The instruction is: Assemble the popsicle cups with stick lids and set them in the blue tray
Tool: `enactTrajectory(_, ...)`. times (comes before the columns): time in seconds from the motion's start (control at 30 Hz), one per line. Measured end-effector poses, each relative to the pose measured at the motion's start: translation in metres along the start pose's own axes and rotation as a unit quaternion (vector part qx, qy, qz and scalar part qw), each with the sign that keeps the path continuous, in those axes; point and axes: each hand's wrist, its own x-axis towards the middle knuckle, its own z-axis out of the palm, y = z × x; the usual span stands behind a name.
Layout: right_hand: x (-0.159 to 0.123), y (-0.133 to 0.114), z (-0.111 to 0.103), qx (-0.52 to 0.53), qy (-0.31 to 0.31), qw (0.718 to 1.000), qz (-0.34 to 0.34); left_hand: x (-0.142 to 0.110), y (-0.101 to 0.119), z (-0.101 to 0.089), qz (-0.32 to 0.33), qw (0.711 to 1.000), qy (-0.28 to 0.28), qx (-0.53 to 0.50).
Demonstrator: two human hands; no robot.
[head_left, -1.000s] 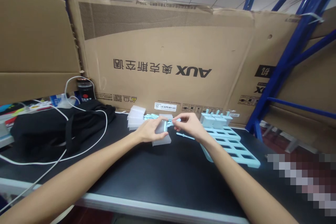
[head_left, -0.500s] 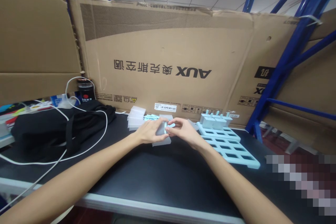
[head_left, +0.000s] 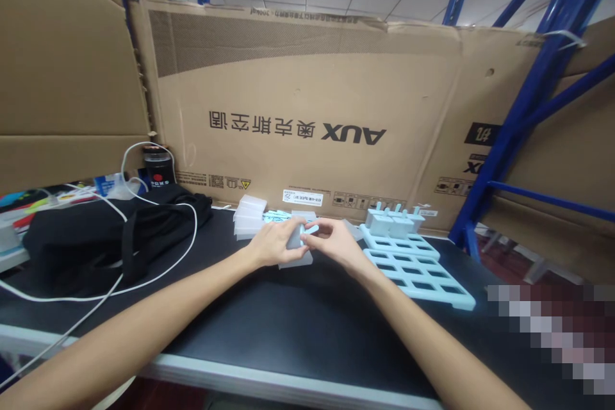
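Note:
My left hand [head_left: 273,243] is closed around a translucent popsicle mold cup [head_left: 294,239], holding it over the middle of the table. Pinched in my right hand [head_left: 339,245] is a light-blue popsicle stick lid [head_left: 312,230], at the cup's right end. Fingers partly cover where the two parts meet, so I cannot tell how far the lid is in. Below my hands lies another translucent mold cup [head_left: 296,261]. Stacked translucent cups [head_left: 250,216] are to the left, and several light-blue sticks [head_left: 277,215] lie behind my left hand.
Two light-blue mold trays with rectangular slots, a front one [head_left: 449,291] and a rear one [head_left: 430,248], are at right. Lidded popsicle molds [head_left: 394,223] stand in the rear one. A black bag [head_left: 81,237], white cable [head_left: 185,250] and dark jar [head_left: 159,166] are left. Cardboard [head_left: 298,90] backs the table.
The popsicle stick lid has tilted slightly in my right fingers, its free end pointing more up and right. Both hands stay in nearly the same place.

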Motion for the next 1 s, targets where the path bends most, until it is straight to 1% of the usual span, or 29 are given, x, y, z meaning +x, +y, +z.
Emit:
enactTrajectory(0.1, 0.0, -0.01, -0.002, -0.054, 0.011, 0.998, -0.019, 0.005, 0.009, 0.0, -0.034, 0.999, 0.012, -0.017)
enactTrajectory(0.17, 0.001, -0.021, -0.01, -0.106, 0.03, 0.993, -0.032, 0.009, 0.016, -0.002, -0.022, 0.999, 0.031, -0.039)
enactTrajectory(0.2, 0.001, -0.027, -0.018, -0.13, 0.033, 0.99, -0.037, 0.011, 0.019, -0.003, -0.006, 0.998, 0.043, -0.049)
enactTrajectory(0.27, 0.002, -0.041, -0.042, -0.181, 0.017, 0.983, -0.034, 0.013, 0.024, -0.005, 0.026, 0.996, 0.061, -0.061)
enactTrajectory(0.33, 0.001, -0.052, -0.08, -0.259, -0.004, 0.966, -0.015, 0.012, 0.025, -0.008, 0.042, 0.996, 0.051, -0.061)
enactTrajectory(0.37, 0.001, -0.055, -0.103, -0.323, -0.001, 0.946, -0.001, 0.01, 0.024, -0.008, 0.041, 0.997, 0.034, -0.055)
enactTrajectory(0.4, 0.0, -0.056, -0.128, -0.391, 0.02, 0.92, 0.017, 0.008, 0.021, -0.008, 0.038, 0.998, 0.01, -0.044)
enactTrajectory(0.43, -0.001, -0.055, -0.153, -0.449, 0.023, 0.892, 0.037, 0.006, 0.018, -0.008, 0.034, 0.999, -0.017, -0.03)
enactTrajectory(0.5, -0.005, -0.046, -0.2, -0.541, -0.004, 0.837, 0.084, 0.001, 0.01, -0.004, 0.03, 0.997, -0.068, 0.002)
enactTrajectory(0.57, -0.009, -0.032, -0.237, -0.602, -0.001, 0.788, 0.131, -0.003, 0.003, 0.001, 0.033, 0.994, -0.101, 0.024)
enactTrajectory(0.6, -0.011, -0.025, -0.25, -0.619, 0.011, 0.772, 0.147, -0.004, 0.001, 0.004, 0.037, 0.993, -0.111, 0.029)
enactTrajectory(0.63, -0.012, -0.017, -0.261, -0.627, 0.02, 0.763, 0.157, -0.004, -0.001, 0.006, 0.042, 0.992, -0.115, 0.031)
enactTrajectory(0.7, -0.014, -0.001, -0.274, -0.632, 0.031, 0.756, 0.169, -0.005, -0.003, 0.01, 0.054, 0.992, -0.112, 0.027)
enactTrajectory(0.77, -0.013, 0.014, -0.28, -0.632, 0.039, 0.754, 0.176, -0.004, -0.002, 0.012, 0.067, 0.992, -0.106, 0.021)
enactTrajectory(0.83, -0.012, 0.026, -0.284, -0.633, 0.06, 0.751, 0.178, -0.005, -0.001, 0.013, 0.081, 0.991, -0.105, 0.013)
enactTrajectory(0.9, -0.009, 0.035, -0.287, -0.628, 0.076, 0.756, 0.168, -0.005, 0.001, 0.012, 0.091, 0.99, -0.107, 0.007)
enactTrajectory(1.0, -0.001, 0.042, -0.294, -0.615, 0.061, 0.77, 0.161, -0.006, 0.003, 0.01, 0.095, 0.989, -0.114, -0.003)
